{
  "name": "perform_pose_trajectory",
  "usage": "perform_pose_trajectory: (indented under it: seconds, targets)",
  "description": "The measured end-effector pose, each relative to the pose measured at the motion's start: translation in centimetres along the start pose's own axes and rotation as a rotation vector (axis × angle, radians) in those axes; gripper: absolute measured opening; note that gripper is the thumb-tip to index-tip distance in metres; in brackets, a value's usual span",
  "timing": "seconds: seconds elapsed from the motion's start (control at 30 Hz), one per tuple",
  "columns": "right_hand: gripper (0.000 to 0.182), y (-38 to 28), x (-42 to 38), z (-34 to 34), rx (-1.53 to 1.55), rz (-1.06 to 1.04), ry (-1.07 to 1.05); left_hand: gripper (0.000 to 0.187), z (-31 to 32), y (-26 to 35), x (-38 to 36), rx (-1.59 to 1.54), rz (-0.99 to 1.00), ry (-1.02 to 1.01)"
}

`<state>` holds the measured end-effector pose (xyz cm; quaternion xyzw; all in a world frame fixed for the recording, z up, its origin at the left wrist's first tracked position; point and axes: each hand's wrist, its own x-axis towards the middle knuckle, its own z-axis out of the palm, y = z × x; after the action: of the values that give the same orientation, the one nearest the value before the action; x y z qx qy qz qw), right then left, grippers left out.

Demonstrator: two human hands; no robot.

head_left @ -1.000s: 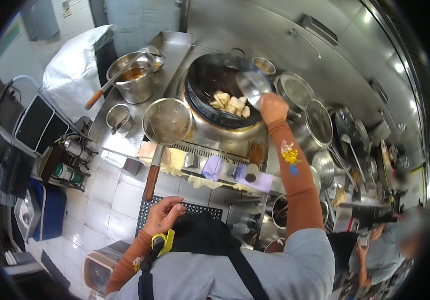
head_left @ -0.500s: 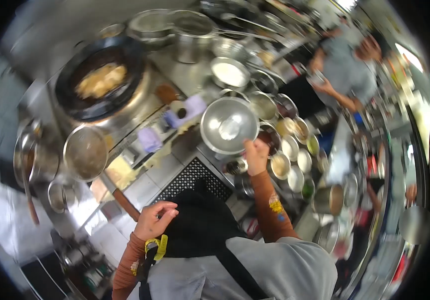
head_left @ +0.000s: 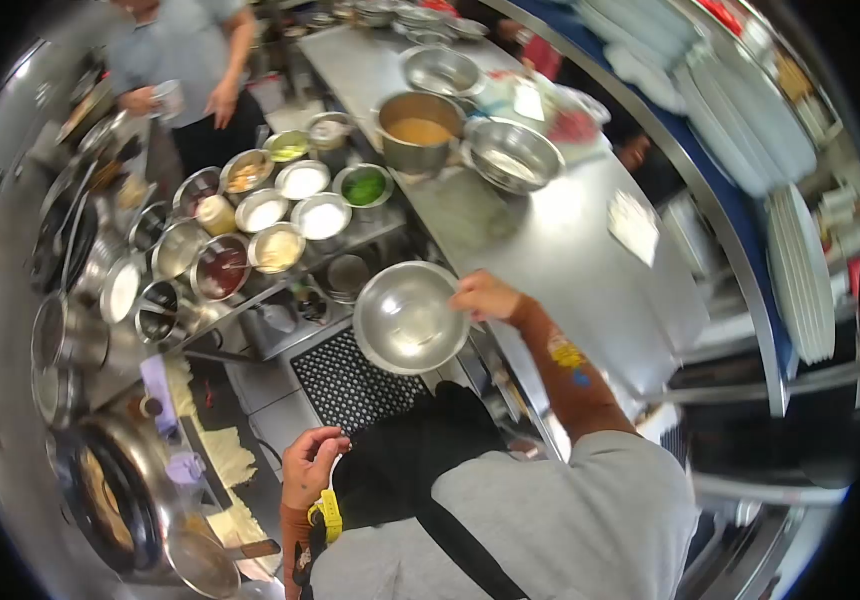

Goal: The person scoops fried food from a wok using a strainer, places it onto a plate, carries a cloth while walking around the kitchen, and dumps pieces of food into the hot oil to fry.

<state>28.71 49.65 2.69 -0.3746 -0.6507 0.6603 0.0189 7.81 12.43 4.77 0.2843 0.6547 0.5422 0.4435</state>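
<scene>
My right hand (head_left: pixel 486 297) grips the rim of a shiny steel mixing bowl (head_left: pixel 412 318), held over the floor mat beside the steel table. The inside of the bowl looks bare apart from reflections. My left hand (head_left: pixel 312 466) hangs in front of the apron (head_left: pixel 400 470), fingers loosely bent and thumb a little apart, with nothing visible in it. A yellow watch (head_left: pixel 327 515) is on that wrist.
Several seasoning bowls, one of chopped greens (head_left: pixel 364 186), crowd the left counter. A steel pot (head_left: pixel 420 132) and a metal bowl (head_left: pixel 514 155) stand on the steel table (head_left: pixel 570 290). A wok (head_left: pixel 100 495) is at lower left. Another person (head_left: pixel 185 70) stands beyond, holding a cup.
My body and view have turned right, from the wok toward the steel table. The bowl has travelled along in my right hand. My left hand stays near the apron.
</scene>
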Motion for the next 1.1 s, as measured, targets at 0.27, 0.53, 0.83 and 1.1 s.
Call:
perform_pose_trajectory:
  seconds: [0.27, 0.53, 0.83, 1.1]
  targets:
    - [0.032, 7.7, -10.6, 5.6, 0.432, 0.164, -0.098, 0.020, 7.5, 6.3, 6.7, 0.326, 0.335, -0.245]
    - [0.026, -1.3, 2.2, 19.9, -0.087, -0.681, -0.642, 0.018, 15.2, 15.0, 7.6, 0.409, 0.700, -0.239]
    - [0.032, 12.0, 3.0, 14.4, -0.003, 0.132, -0.645, 0.023, 1.8, -7.3, -12.5, -0.226, 0.009, 1.075]
    - [0.031, 2.5, 6.5, 20.4, -0.373, -0.061, -0.700, 0.037, -0.8, -19.4, -18.4, -1.075, 0.060, 1.684]
